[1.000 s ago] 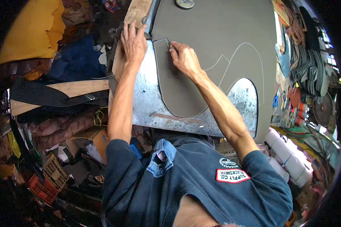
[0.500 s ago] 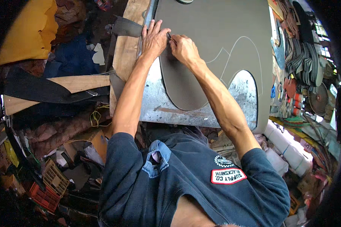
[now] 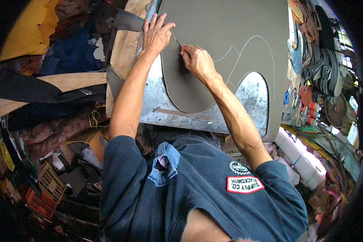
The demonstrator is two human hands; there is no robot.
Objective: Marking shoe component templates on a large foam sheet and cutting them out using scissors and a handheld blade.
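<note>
A large grey-brown sheet (image 3: pixel 213 24) lies on a scuffed metal-topped table (image 3: pixel 252 92), with rounded cut-outs along its near edge. Curved pale lines are marked on its right half. My left hand (image 3: pixel 156 35) rests on the sheet's left edge, fingers spread and holding nothing. Closed round a slim dark pointed tool (image 3: pixel 178 42) is my right hand (image 3: pixel 198 61); most of the tool is hidden, so whether it is a knife or a pen I cannot tell. Its tip touches the sheet, and a short pale line runs from it toward my left fingertips.
Wooden boards (image 3: pixel 123 52) with dark strips across them flank the table's left side. Stacked dark curved pieces (image 3: pixel 320 66) and orange-capped containers (image 3: pixel 312 112) stand at the right. Plastic crates (image 3: pixel 42 203) and scraps fill the lower left. A white bundle (image 3: pixel 302 155) lies lower right.
My right hand has drawn the tool toward me, away from my left fingers, and a pale line now shows between them. My left hand stays on the sheet's edge; the whole view has shifted slightly.
</note>
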